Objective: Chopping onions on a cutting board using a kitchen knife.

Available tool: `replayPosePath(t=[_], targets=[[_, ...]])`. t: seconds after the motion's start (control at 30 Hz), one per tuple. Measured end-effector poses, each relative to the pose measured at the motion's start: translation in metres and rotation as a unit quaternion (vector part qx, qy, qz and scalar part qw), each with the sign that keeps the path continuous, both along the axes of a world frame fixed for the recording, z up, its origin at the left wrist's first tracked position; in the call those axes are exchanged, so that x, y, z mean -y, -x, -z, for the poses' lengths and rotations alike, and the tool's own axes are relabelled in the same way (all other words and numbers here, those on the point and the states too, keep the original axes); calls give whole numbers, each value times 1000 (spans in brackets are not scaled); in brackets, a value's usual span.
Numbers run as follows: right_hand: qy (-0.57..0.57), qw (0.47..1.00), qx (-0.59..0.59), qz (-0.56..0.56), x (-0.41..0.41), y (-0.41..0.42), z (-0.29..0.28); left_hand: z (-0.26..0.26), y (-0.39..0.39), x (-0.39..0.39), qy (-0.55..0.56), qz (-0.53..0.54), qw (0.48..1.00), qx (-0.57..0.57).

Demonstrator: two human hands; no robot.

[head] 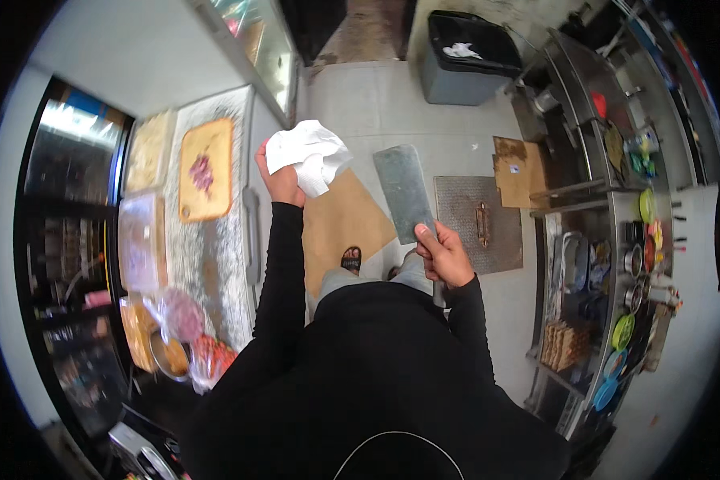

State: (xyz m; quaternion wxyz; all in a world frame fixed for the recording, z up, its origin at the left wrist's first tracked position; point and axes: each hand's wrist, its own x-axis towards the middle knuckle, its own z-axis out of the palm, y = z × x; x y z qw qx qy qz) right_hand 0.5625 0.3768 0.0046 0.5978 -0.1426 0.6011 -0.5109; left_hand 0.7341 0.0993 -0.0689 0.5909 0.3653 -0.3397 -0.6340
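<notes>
My right hand (446, 255) grips a cleaver by its handle. The broad grey cleaver blade (403, 191) points away from me over the floor. In my left hand (282, 180) is a crumpled white paper towel (309, 153), held apart from the blade. The towel hides most of the left fingers. To the left, an orange-rimmed cutting board (211, 144) lies on a worn white counter-like surface (216, 252). On the board sits a small heap of chopped purplish pieces (201, 174), perhaps onion.
Clear lidded containers (141, 243), plastic bags of food (182, 315) and a metal bowl (169, 354) line the left side. A bin (471, 63) stands ahead. Steel shelving (600, 252) runs along the right. Flat cardboard (342, 225) and a metal floor hatch (479, 225) lie on the tiles.
</notes>
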Motion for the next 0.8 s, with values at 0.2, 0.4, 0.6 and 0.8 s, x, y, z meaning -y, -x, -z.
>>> replayPosePath(t=[0.2, 0.4, 0.6, 0.8], targets=[[56, 986, 77, 137, 36, 101, 22, 35, 160, 12, -101, 209, 970, -79], [80, 966, 160, 185, 71, 208, 46, 35, 276, -75, -290, 420, 804, -306], [47, 983, 75, 163, 93, 281, 68, -2, 332, -79, -115, 414, 901, -54], [62, 996, -55, 14, 143, 288, 63, 34, 341, -42, -6, 256, 943, 213]])
